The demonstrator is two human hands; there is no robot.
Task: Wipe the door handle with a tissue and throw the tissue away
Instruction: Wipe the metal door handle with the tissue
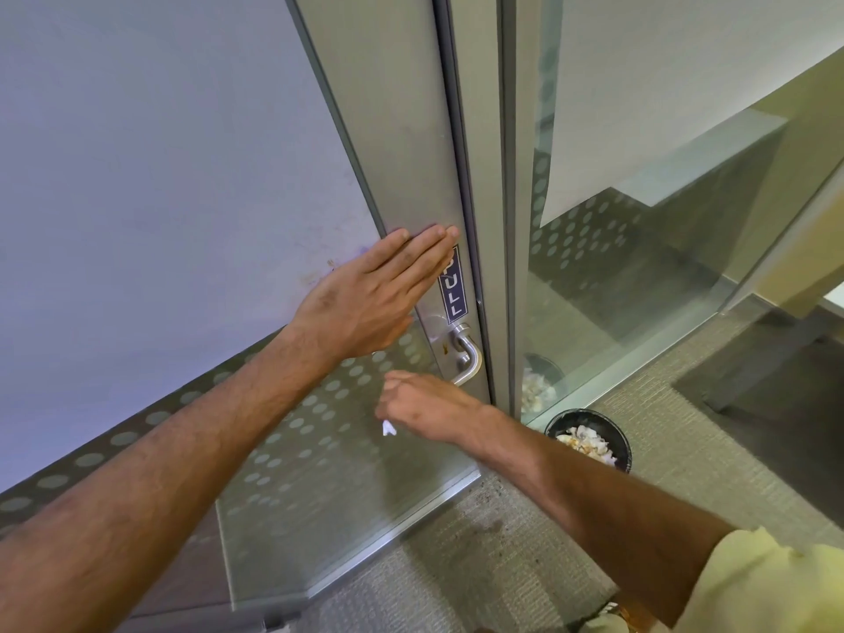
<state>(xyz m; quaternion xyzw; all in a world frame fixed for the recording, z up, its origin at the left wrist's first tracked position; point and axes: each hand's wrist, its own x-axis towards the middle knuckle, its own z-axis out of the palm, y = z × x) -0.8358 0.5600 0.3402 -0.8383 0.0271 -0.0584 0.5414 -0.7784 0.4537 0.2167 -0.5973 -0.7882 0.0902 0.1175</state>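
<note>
A curved silver door handle sticks out of the metal door frame, just below a blue PULL sticker. My left hand lies flat against the frame above the handle, fingers straight and together, holding nothing. My right hand is closed just below and left of the handle's end. A small white tissue pokes out under its fingers. The far end of the handle is hidden behind my right hand. A black bin with crumpled tissues stands on the floor to the right of the door.
The frosted glass door fills the left, with a dotted band low down. A fixed glass panel stands right of the frame and reflects the bin. Grey carpet covers the floor below.
</note>
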